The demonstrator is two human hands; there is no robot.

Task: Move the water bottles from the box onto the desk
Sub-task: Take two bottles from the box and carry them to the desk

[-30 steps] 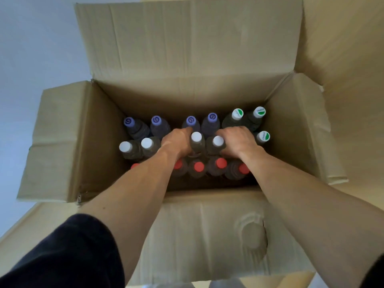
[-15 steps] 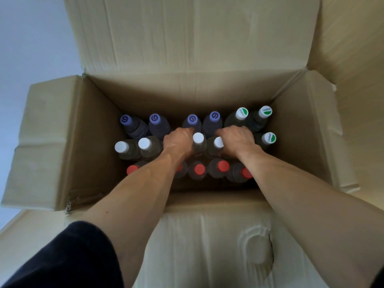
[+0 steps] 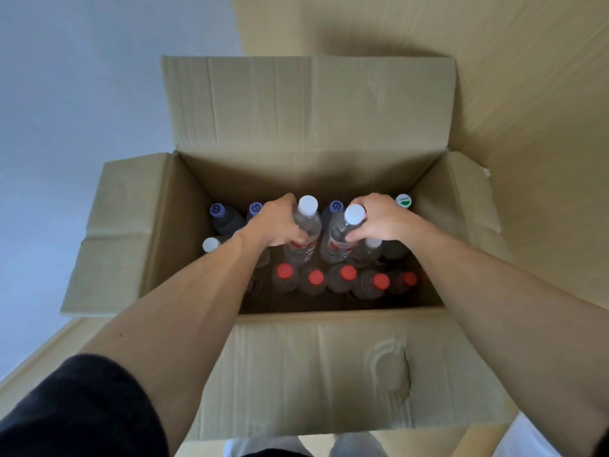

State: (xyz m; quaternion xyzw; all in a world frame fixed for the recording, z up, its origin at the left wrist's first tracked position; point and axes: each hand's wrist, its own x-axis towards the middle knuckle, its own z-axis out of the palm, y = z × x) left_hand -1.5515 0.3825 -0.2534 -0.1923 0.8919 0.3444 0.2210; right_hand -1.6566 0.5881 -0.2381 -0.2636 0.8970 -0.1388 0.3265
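An open cardboard box (image 3: pixel 306 367) holds several upright water bottles. My left hand (image 3: pixel 276 224) grips a clear white-capped bottle (image 3: pixel 304 230) by its upper body. My right hand (image 3: pixel 382 219) grips a second white-capped bottle (image 3: pixel 339 235) beside it. Both bottles stand higher than the others, inside the box. A row of red-capped bottles (image 3: pixel 315 278) fills the near side. Purple-capped bottles (image 3: pixel 224 217) stand along the far side, and a green-and-white cap (image 3: pixel 403 200) shows at the far right. Another white cap (image 3: pixel 211 244) sits at the left.
The box flaps are folded out: a tall back flap (image 3: pixel 306 103), a left flap (image 3: pixel 122 232) and a right flap (image 3: pixel 468 199). A wooden surface (image 3: pixel 527 77) lies behind and to the right. A pale wall or floor (image 3: pixel 66 94) is at the left.
Both hands have lifted their white-capped bottles up out of the row, above the neighbouring caps. The view has pulled back from the box.
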